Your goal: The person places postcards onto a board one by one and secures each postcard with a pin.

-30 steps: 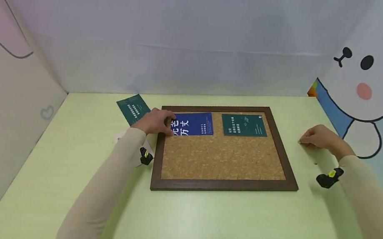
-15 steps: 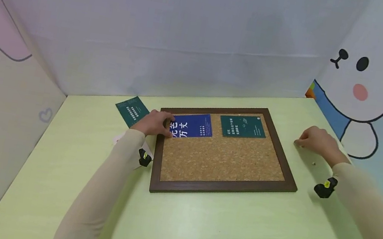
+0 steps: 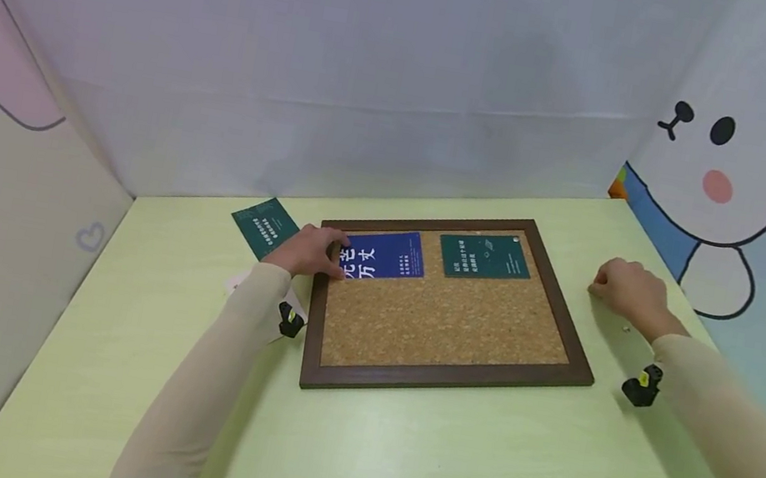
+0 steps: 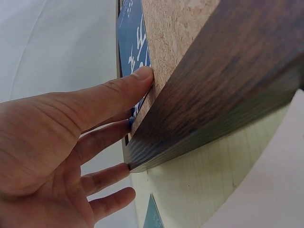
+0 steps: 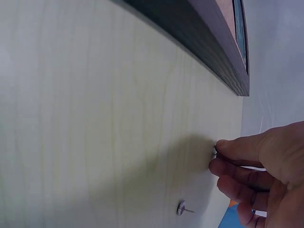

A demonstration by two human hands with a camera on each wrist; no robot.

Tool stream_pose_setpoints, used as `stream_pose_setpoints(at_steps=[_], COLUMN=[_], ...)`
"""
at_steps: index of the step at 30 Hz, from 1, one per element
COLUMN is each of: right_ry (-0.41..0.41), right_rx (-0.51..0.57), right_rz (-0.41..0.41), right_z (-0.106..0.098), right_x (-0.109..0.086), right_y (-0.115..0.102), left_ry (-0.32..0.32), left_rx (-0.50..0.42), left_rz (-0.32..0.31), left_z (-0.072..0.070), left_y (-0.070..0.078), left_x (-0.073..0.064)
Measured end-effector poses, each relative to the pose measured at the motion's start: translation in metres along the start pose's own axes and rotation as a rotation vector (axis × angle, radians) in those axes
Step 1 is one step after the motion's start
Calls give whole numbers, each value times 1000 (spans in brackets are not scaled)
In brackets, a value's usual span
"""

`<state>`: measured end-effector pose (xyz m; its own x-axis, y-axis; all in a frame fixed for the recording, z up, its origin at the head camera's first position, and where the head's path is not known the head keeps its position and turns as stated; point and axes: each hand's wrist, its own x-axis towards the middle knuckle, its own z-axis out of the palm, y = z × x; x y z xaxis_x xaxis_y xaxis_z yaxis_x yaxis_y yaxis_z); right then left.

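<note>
A framed cork board (image 3: 444, 325) lies on the table. My left hand (image 3: 308, 250) reaches over its left side, thumb and fingers extended and touching the left end of a blue card (image 3: 388, 255) with white characters. In the left wrist view the thumb (image 4: 142, 75) presses near that card's edge. Beyond the board's right side, my right hand (image 3: 632, 293) is low over the table. Its thumb and forefinger pinch a small metal thumbtack (image 5: 214, 150), mostly hidden. Another thumbtack (image 5: 181, 207) lies on the table below that hand. A dark green card (image 3: 486, 256) lies on the board's upper right.
Another green card (image 3: 265, 226) lies on the table left of the board. A pale paper (image 4: 270, 185) lies partly under my left arm. The table (image 3: 428, 467) meets a white sheet-like wall (image 3: 397, 64) at the back, and a wall with a cartoon drawing (image 3: 738, 163) stands at right.
My right hand has shifted slightly and turned, its fingers now drawn in more closely. The left hand stays at the blue card. The head view has tilted a little.
</note>
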<state>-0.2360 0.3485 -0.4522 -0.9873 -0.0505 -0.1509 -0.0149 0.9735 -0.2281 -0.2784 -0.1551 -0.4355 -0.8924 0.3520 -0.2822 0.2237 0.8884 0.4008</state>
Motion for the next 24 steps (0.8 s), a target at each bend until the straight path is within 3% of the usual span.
stream_pose_setpoints(at_steps=[5,13,20,24], right_ry=[7,98,171,107], right_rx=[-13,40,246,459], right_rz=[-11,-71,-189,-136], right_z=[3,6,7,6], right_x=[2,8,20,24], right_y=[-1,-2,-12,-22], left_ry=[-2,1,5,8], left_rx=[3,-4,5,11], left_rz=[-3,-14,-3,1], left_z=[3,6,7,7], left_y=[-3,-4,-3,-3], left_x=[4,11,10,10])
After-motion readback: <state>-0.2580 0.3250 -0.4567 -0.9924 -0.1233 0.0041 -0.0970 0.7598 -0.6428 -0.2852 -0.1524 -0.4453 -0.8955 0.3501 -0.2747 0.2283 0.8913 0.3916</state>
